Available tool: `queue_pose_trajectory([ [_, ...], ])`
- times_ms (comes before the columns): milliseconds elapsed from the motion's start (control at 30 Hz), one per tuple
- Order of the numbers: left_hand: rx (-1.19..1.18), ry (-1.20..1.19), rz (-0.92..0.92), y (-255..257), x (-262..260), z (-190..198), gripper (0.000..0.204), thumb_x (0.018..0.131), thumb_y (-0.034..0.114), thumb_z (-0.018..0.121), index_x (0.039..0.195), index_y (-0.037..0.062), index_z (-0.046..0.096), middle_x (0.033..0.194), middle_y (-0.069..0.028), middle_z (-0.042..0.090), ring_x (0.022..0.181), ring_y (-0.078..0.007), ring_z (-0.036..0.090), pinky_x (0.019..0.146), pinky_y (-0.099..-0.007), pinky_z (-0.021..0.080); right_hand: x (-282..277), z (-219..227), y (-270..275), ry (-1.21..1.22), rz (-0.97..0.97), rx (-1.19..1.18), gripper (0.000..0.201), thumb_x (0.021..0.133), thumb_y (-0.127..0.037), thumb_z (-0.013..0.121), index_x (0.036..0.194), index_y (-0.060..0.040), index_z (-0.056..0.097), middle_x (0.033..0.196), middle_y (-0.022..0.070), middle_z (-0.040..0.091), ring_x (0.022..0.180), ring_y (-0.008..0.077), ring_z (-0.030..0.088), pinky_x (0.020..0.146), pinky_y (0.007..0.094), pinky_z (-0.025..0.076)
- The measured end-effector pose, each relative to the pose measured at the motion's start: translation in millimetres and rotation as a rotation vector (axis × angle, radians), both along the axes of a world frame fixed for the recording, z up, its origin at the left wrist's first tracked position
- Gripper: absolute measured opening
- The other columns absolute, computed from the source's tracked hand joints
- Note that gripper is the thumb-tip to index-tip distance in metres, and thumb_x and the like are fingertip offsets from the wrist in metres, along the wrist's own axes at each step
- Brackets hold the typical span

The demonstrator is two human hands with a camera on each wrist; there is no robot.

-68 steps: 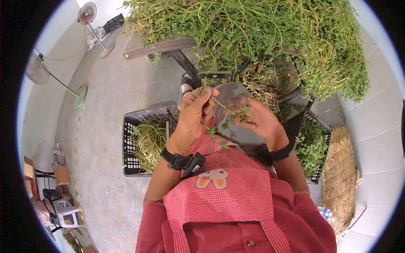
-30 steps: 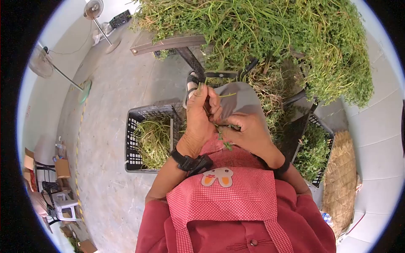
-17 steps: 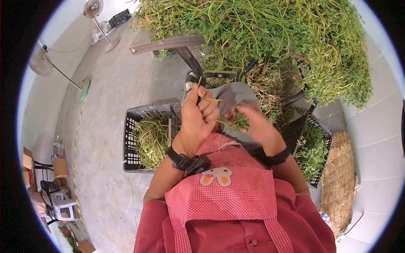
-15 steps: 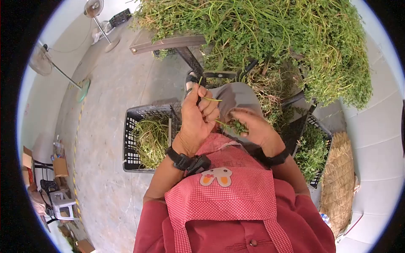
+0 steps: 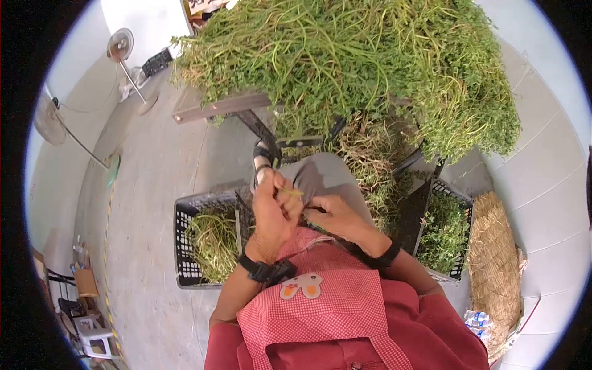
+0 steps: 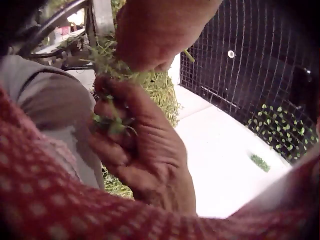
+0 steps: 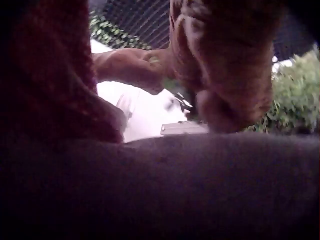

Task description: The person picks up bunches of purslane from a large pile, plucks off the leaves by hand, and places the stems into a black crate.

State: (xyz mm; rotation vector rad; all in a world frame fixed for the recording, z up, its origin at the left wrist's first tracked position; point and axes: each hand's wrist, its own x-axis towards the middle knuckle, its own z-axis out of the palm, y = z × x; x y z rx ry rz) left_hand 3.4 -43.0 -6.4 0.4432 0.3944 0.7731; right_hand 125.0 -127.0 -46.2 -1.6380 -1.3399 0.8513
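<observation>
In the head view, my left hand (image 5: 273,213) is in front of my lap with its fingers curled, pinching a thin green stem (image 5: 292,192) that sticks out sideways. My right hand (image 5: 338,217) is close beside it, fingertips right at the left hand's lower fingers. The left wrist view shows small green leaves (image 6: 117,125) between the right hand's curled fingers. Much of what both hands hold is hidden by the fingers. In the right wrist view, the near right hand (image 7: 225,65) partly covers the left one.
A large heap of leafy stems (image 5: 345,55) covers the table ahead. A black crate (image 5: 185,246) of pale stems stands at left, another crate (image 5: 459,246) of green leaves at right. Discarded stems (image 5: 370,160) lie below the table. A straw bundle (image 5: 493,265) is farther right.
The right hand has moved left, from apart with leaves in its fingers to against the left hand. The sprig seen stretched between the hands earlier no longer shows. The head view has shifted.
</observation>
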Motion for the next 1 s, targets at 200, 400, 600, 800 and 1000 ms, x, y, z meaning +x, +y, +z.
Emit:
queue_pose_trajectory([
  [200,0.072,-0.004,-0.102,5.1,-13.3,-1.8,0.032,0.093,0.035,0.046,0.069,0.0154,0.038,0.055,0.0055,0.021,0.043,-0.007,0.016,0.038,-0.0235,0.014,83.2,-13.2,-12.5,-0.495,-0.538,0.305,0.021,0.076,-0.019,0.057,0.08,0.0007,0.059,0.073,0.0216,0.059,0.067,0.0375,0.058,0.061,0.0416,0.046],
  [400,0.484,0.579,0.2,107.8,-130.5,-86.5,0.026,0.089,0.032,0.052,0.072,0.0129,0.047,0.059,0.0001,0.046,0.048,-0.0081,0.042,0.037,-0.0226,0.028,282.6,-83.8,-177.7,-0.96,-0.974,-0.166,0.035,0.077,-0.031,0.065,0.1,-0.0045,0.064,0.088,0.0167,0.066,0.081,0.0307,0.064,0.07,0.0408,0.049],
  [600,1.105,1.629,0.517,197.5,-269.6,-250.6,0.055,0.079,0.031,0.064,0.114,-0.0067,0.046,0.103,-0.0189,0.058,0.081,-0.0305,0.059,0.065,-0.0416,0.046,274.0,-16.6,-156.7,-0.838,-0.863,-0.086,0.033,0.078,-0.032,0.065,0.098,-0.006,0.066,0.081,0.0148,0.066,0.074,0.0287,0.064,0.066,0.0392,0.049],
  [800,0.53,1.04,0.151,128.7,-223.2,-204.5,0.047,0.083,0.032,0.059,0.112,-0.0038,0.052,0.101,-0.0112,0.061,0.08,-0.0254,0.062,0.057,-0.0351,0.049,203.4,105.1,27.4,-0.818,-0.549,0.577,0.023,0.079,-0.027,0.062,0.079,-0.0035,0.063,0.063,0.0154,0.057,0.055,0.0302,0.056,0.052,0.0368,0.044],
  [1000,0.442,0.852,-0.014,90.2,-182.0,-200.0,0.031,0.085,0.023,0.061,0.104,-0.0014,0.057,0.084,-0.0058,0.062,0.071,-0.0186,0.062,0.053,-0.0265,0.047,172.5,152.4,127.7,-0.641,-0.518,0.432,0.024,0.078,-0.025,0.062,0.079,-0.0013,0.066,0.067,0.0147,0.061,0.057,0.0288,0.057,0.055,0.036,0.045],
])
